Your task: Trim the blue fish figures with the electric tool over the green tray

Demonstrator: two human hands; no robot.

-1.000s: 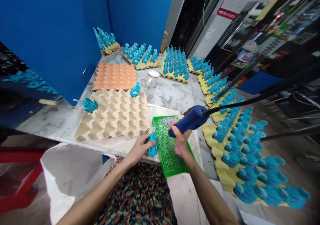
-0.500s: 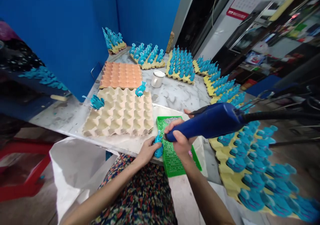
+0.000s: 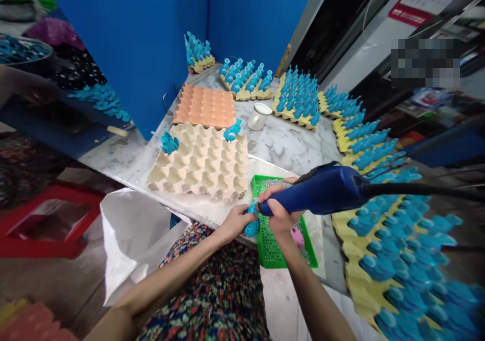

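Note:
My left hand [image 3: 237, 223] is shut around a small turquoise moulded figure [image 3: 250, 221], which is partly hidden by my fingers. My right hand [image 3: 280, 216] grips a blue corded glue gun [image 3: 322, 191], and its tip reaches the figure. Both hands are over a green perforated tray [image 3: 270, 235] with silver grains at its far end. A pink object [image 3: 297, 237] lies in that tray, just beyond my right wrist.
A cardboard egg tray [image 3: 199, 166] holds no figures, and turquoise figures [image 3: 232, 130] perch on its edge. Yellow trays of figures [image 3: 295, 101] line the marble table's far and right sides. A white mug [image 3: 259, 116] stands beyond. A co-worker's hand [image 3: 34, 92] rests far left.
The glue gun has swung from a steep angle to nearly level, bringing its tip to the figure. My hands have drawn closer together. The whole view has shifted as my head turned.

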